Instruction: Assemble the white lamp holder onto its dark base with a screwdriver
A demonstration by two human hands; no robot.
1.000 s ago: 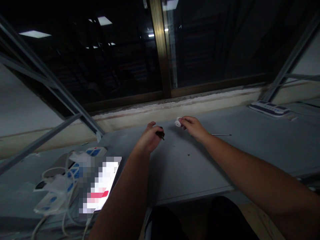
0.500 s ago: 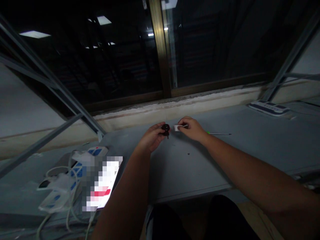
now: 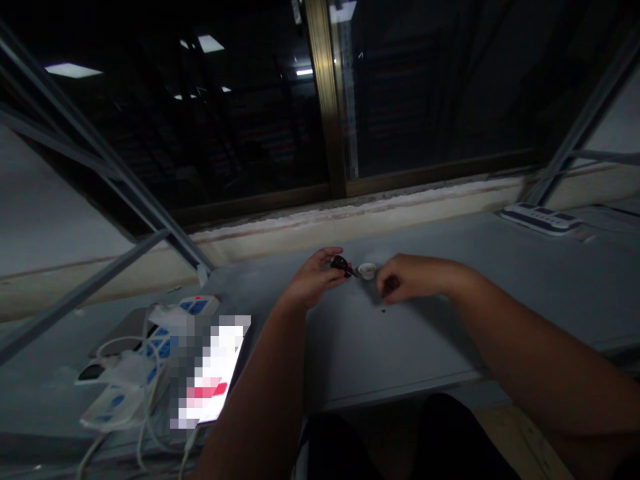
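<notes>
My left hand pinches a small dark part between thumb and fingers, just above the grey table. A small white round part lies on the table right beside it, between my two hands. My right hand hovers low over the table with its fingers curled down toward a tiny dark speck; I cannot make out anything in it.
A lit phone lies at the front left beside white power strips with blue sockets and cables. Another power strip sits at the far right. A dark window and metal frame bars stand behind the table.
My right hand has set the white part down on the table and moved right and nearer, fingers curling down. My left hand has kept the dark part and shifted slightly right.
</notes>
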